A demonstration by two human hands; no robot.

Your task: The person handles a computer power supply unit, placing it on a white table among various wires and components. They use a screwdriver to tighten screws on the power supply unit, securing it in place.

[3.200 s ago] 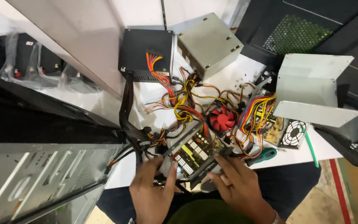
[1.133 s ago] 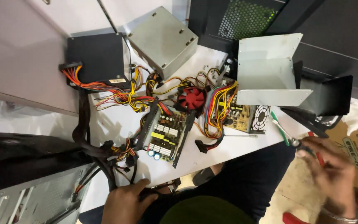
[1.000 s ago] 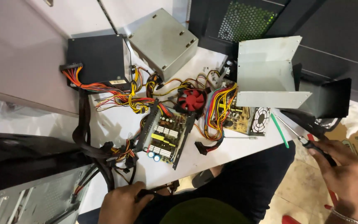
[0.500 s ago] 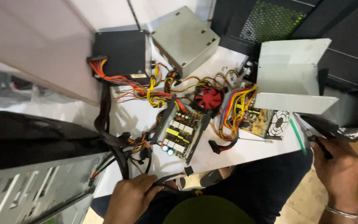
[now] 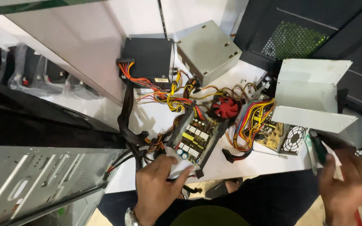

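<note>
White table (image 5: pixel 160 117) cluttered: circuit board (image 5: pixel 195 138), wires; black cases behind, apparently.

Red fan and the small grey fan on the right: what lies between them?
In the head view, a bundle of yellow, red and black wires loops between the red fan and the grey fan, partly over a bare circuit board.
</note>
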